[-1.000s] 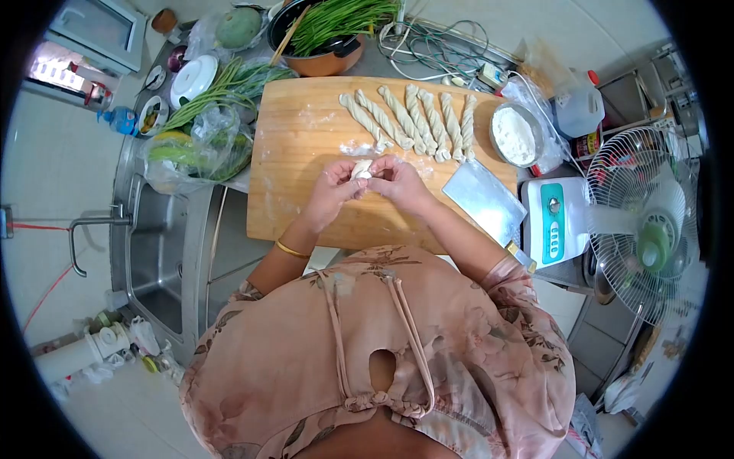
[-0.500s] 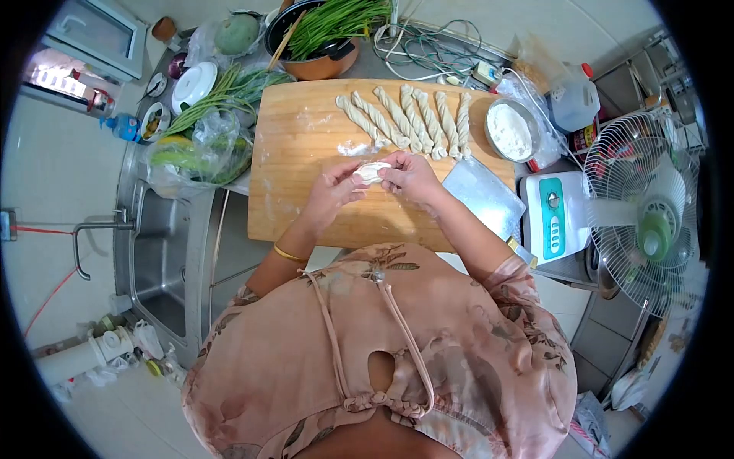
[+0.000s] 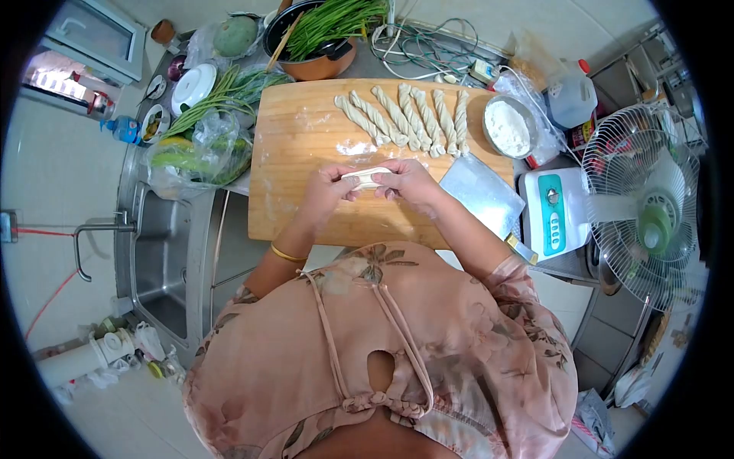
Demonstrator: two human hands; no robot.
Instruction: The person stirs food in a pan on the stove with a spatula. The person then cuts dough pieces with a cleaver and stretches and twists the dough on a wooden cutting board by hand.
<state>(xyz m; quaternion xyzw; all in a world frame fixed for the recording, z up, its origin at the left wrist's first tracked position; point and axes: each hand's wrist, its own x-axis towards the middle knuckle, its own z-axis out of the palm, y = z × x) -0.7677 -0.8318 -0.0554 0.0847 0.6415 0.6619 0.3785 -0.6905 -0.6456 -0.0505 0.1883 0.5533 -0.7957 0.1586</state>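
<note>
A short piece of pale dough (image 3: 365, 178) is stretched between my hands, above the near half of the wooden board (image 3: 294, 153). My left hand (image 3: 327, 187) pinches its left end, and my right hand (image 3: 407, 183) pinches the right end. Several twisted dough strips (image 3: 413, 121) lie side by side on the board's far right part. White flour (image 3: 356, 147) is scattered just beyond my hands. A metal bowl of flour (image 3: 508, 128) stands at the board's right edge. The flat metal scraper (image 3: 483, 197) lies right of my right hand.
A white scale (image 3: 556, 213) and a fan (image 3: 654, 214) stand on the right. Behind the board are a pot with green stalks (image 3: 313, 57) and tangled cables (image 3: 436, 47). Bagged vegetables (image 3: 195, 153) lie left, beyond the sink (image 3: 159, 264).
The dough between my hands has grown longer and flatter, and its ends are now farther apart. My right hand has moved a little to the right. The view has shifted slightly.
</note>
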